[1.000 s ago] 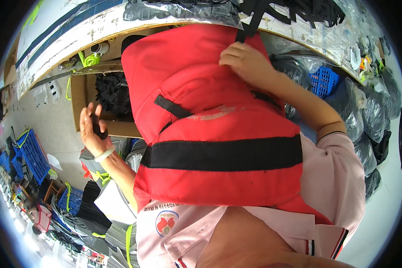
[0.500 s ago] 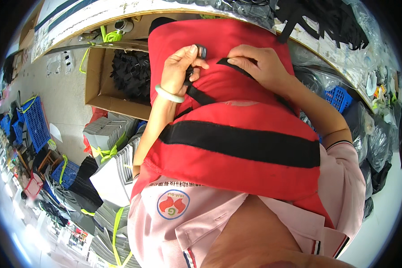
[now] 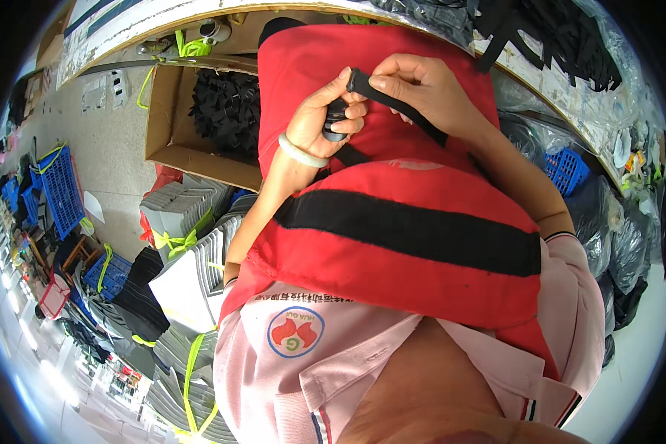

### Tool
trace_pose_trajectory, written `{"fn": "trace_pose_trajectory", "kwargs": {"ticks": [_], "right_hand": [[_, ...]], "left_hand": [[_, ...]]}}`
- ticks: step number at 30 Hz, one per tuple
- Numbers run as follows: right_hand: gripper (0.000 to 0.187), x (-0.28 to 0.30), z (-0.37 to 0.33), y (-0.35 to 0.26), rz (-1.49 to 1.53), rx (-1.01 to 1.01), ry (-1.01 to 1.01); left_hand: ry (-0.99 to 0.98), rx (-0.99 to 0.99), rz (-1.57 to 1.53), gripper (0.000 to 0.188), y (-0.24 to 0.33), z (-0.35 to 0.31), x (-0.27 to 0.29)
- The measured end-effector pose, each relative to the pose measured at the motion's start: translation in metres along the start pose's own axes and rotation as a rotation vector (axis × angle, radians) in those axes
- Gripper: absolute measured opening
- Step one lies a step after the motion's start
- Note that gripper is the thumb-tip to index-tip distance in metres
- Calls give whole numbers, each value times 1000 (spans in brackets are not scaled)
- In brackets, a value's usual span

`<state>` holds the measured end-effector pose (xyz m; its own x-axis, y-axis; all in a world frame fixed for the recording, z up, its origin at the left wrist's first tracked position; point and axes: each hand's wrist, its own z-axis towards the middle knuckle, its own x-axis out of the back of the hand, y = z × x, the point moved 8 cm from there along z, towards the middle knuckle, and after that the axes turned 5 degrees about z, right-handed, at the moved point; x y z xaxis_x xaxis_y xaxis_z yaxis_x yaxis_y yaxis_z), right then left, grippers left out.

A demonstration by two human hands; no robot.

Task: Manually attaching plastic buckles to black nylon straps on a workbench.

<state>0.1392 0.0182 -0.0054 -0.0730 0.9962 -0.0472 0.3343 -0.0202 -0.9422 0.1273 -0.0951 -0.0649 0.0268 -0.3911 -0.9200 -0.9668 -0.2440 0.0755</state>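
A red padded life vest [image 3: 392, 222] with a wide black band across it lies over my lap and against the workbench edge. My left hand [image 3: 325, 118], with a pale bangle on the wrist, pinches a black plastic buckle [image 3: 336, 118] on top of the vest. My right hand [image 3: 422, 89] holds the end of a black webbing strap [image 3: 392, 103] right at that buckle. The strap runs down and to the right across the vest. Both hands touch each other above the vest's upper half.
An open cardboard box [image 3: 170, 140] full of black strap pieces [image 3: 226, 111] stands at the left on the floor. Stacks of grey bundles tied with yellow-green bands [image 3: 185, 237] lie below it. Blue crates [image 3: 59, 185] sit far left. More black straps [image 3: 562, 37] lie on the workbench at upper right.
My left hand came up from beside the cardboard box onto the vest and took the buckle. My right hand brought the strap end to it. The vest shifted lower in view.
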Motion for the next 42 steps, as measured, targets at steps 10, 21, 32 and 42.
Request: {"fn": "trace_pose_trajectory", "kwargs": {"ticks": [10,21,32,42], "right_hand": [[23,-5,14,15,134,18,-61],[17,14,-10,-53,-162,551,254],[21,13,7,14,146,-64,133],[22,6,12,12,208,-64,4]], "left_hand": [[244,-170,425,17,11,-1,22],[439,-530,640,19,42,-9,-11],[418,-873,844,20,50,-21,-26],[344,-841,904,20,50,-21,-30]]}}
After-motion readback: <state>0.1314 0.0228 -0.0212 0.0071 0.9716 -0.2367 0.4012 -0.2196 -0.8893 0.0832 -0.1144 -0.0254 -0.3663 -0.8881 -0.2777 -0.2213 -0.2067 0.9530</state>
